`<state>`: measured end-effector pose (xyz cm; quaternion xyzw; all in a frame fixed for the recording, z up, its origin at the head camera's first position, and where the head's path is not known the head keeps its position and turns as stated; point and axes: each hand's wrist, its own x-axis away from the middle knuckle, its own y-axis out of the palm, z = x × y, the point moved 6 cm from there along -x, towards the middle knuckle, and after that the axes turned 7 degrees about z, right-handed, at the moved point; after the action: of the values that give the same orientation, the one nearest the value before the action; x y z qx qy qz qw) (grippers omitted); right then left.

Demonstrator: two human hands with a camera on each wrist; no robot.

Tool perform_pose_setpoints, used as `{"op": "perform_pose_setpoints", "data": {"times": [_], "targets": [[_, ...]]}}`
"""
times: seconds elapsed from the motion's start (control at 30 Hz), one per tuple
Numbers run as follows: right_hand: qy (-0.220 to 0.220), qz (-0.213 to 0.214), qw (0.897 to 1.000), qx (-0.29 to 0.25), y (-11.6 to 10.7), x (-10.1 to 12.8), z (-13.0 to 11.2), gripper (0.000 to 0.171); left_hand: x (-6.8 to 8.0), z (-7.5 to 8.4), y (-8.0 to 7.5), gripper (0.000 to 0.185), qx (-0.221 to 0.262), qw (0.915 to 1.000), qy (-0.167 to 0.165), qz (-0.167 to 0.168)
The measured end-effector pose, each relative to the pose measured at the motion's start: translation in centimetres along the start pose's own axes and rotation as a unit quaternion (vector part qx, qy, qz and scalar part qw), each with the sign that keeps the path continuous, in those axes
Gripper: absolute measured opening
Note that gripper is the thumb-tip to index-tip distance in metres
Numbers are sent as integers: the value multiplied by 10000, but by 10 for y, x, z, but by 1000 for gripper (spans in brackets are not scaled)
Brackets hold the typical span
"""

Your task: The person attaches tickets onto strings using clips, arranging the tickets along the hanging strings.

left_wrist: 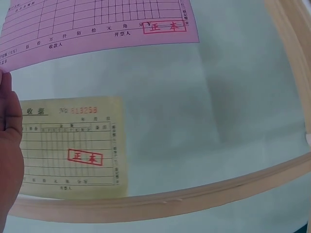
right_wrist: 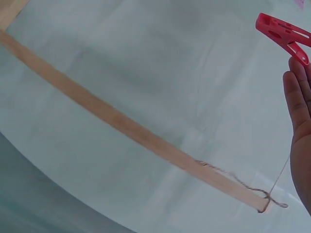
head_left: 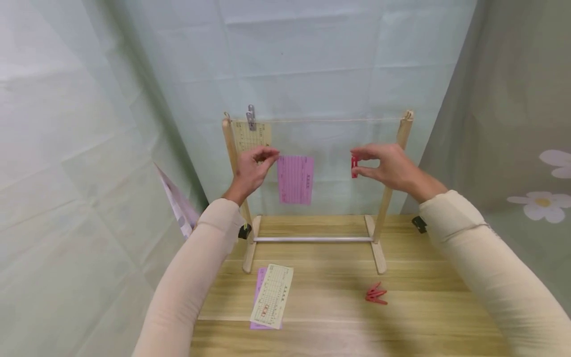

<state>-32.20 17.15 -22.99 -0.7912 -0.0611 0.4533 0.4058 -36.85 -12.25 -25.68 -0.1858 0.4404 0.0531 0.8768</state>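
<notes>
My left hand [head_left: 255, 168] pinches a pink receipt slip [head_left: 295, 179] by its upper left corner, so the slip hangs below the level of the string [head_left: 330, 120]. In the left wrist view the pink slip [left_wrist: 102, 29] shows printed lines and a red stamp. My right hand [head_left: 387, 166] holds a red clothespin [head_left: 354, 167] between thumb and fingers, to the right of the slip and apart from it. The right wrist view shows that clothespin [right_wrist: 284, 35] at the fingertips. A yellow receipt slip [head_left: 253, 136] hangs at the string's left end under a metal clip [head_left: 251, 118].
The string runs between two posts of a wooden stand [head_left: 380, 223] with a pale crossbar [head_left: 312, 239]. On the table [head_left: 330, 317] lie another yellow slip [head_left: 273, 296] over a pink one [head_left: 258, 325], and red clothespins [head_left: 376, 293]. Cloth curtains [head_left: 330, 59] hang behind and beside.
</notes>
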Motion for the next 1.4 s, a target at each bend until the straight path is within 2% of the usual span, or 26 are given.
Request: {"op": "perform_pose_setpoints", "data": {"times": [0.23,0.4,0.67,0.83,1.03,1.2,1.4], "targets": [[337,-84,9994,21,-2,-14,-4,42,-11,6,-4,11,43,9999,38,142],[492,-72,9988,30,-3,-24,-7,43,-19,10,-8,11,-145,9994,130,301],[538,-66,9985,-96,-6,-40,-13,43,-30,15,-9,12,-348,9982,-64,475],[475,-23,9988,-116,-9,-50,-18,44,-33,18,-8,11,-402,9975,-27,577],[433,73,9989,-162,-12,-63,-26,43,-37,23,-10,12,-468,9965,-154,681],[524,91,9984,-182,-12,-72,-28,39,-40,28,-9,11,-555,9949,-40,841],[773,122,9966,-240,-11,-80,-28,39,-42,30,-7,13,-645,9936,-141,913]]}}
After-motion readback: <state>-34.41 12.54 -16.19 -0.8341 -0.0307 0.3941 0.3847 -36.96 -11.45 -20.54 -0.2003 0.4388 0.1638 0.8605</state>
